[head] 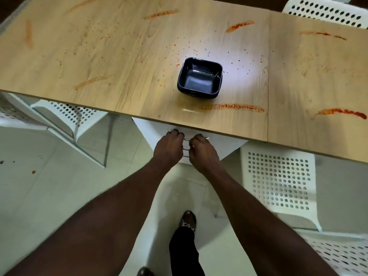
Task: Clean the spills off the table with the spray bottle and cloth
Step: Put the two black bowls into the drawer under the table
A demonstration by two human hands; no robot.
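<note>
At centre frame, the left hand [169, 145] and right hand [201, 149] curl their fingers round the metal handle [186, 139] of a white cabinet [225, 145]. Red spills [232, 106] streak the worktop [119, 66] above, around a dark bowl [199, 76].

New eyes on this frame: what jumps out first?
Red smears and specks streak the wooden table, with a dark square bowl standing empty near its front edge. Just below that edge, the left hand and right hand grip a metal handle on a white drawer unit.
</note>
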